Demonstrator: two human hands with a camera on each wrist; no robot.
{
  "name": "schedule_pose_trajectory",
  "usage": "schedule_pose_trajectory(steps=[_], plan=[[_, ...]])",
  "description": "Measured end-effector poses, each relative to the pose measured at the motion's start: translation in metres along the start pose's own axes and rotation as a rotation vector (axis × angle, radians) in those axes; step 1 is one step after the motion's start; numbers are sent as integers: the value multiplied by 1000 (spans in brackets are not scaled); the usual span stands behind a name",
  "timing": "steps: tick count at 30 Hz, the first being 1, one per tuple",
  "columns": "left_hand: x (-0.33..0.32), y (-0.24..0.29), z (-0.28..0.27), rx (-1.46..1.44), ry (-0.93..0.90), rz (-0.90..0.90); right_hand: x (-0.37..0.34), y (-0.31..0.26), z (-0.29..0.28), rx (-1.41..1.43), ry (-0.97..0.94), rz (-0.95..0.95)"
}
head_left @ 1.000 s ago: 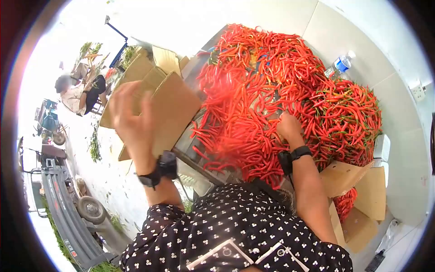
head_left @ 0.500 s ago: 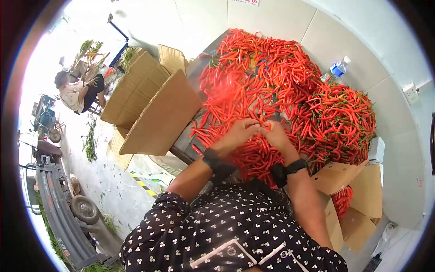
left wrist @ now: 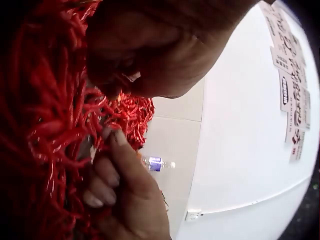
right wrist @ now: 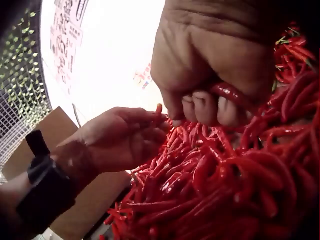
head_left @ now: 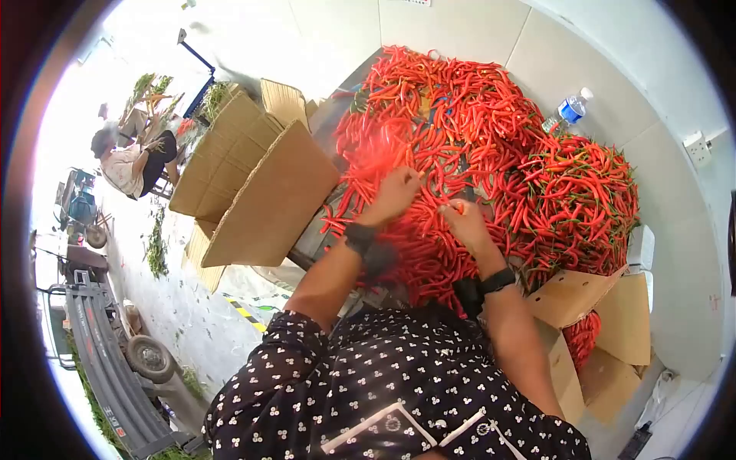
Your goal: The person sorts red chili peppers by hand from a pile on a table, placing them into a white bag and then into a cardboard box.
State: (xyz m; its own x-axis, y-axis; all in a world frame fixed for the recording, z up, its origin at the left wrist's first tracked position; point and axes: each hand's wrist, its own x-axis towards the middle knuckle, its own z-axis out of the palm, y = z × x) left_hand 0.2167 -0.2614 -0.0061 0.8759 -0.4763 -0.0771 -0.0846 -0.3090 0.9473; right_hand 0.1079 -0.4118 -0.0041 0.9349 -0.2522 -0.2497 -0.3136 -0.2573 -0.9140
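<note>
Loose chillies crowd beneath our fingers. Our left hand pinches one chilli; our right hand grasps another chilli, partly hidden.

Downward head view, close wrist views, shared chillies

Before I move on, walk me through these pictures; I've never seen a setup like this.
There is no robot here: a person works with two bare hands. The widest view comes from a camera on the head, the two close ones from a camera on each wrist. Red chili peppers lie heaped on a dark surface beside a cardboard box. The left hand pinches what looks like an orange-ended pepper; the right hand curls round a glossy red pepper.
</note>
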Motion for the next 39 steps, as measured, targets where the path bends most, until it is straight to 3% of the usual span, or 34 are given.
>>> schedule_pose_trajectory(steps=[1, 3, 7, 10, 13, 15, 16, 18, 19, 21, 25, 28, 30, 31, 33, 34, 36, 39], plan=[[12, -7, -2, 1, -3, 3, -2, -2, -4, 1, 4, 0], [27, -19, -7, 345, 121, 259, -9, -5, -9, 130, 174, 11], [28, -16, -1, 613, 139, 220, -12, 3, -13, 227, 178, 119], [30, -13, 5, 765, 140, 147, -6, 40, -7, 178, 98, 147], [35, -28, 6, 817, 125, 214, -5, 50, -6, 36, 88, 23], [33, -39, -3, 651, 102, 389, -9, 42, -6, 183, 112, 158], [28, -34, -10, 653, 97, 391, -9, 42, -7, 187, 116, 160], [13, -24, -26, -42, -174, -153, -10, 42, -8, 329, 102, 192], [7, -18, -33, -37, -174, -157, -10, 39, -8, 334, 100, 194], [-1, -9, -44, -568, -182, -289, -10, 33, -7, 362, 87, 280], [12, -14, -51, -902, -210, -348, -7, 38, -7, 373, 68, 279], [34, -15, -46, -765, -87, -322, -5, 47, -6, 325, 87, 258], [61, -39, -43, 34, -85, 125, -7, 49, -8, 376, 56, 214], [66, -36, -40, 34, -91, 126, -7, 48, -9, 378, 60, 216], [74, -26, -31, 646, 22, 326, -8, 44, -9, 351, 71, 231], [75, -25, -24, 646, 18, 327, -9, 42, -9, 353, 74, 233], [78, -23, -11, 839, 194, 191, -10, 40, -9, 343, 73, 250], [85, -31, -2, 974, 25, 322, -10, 44, -10, 373, 49, 221]])
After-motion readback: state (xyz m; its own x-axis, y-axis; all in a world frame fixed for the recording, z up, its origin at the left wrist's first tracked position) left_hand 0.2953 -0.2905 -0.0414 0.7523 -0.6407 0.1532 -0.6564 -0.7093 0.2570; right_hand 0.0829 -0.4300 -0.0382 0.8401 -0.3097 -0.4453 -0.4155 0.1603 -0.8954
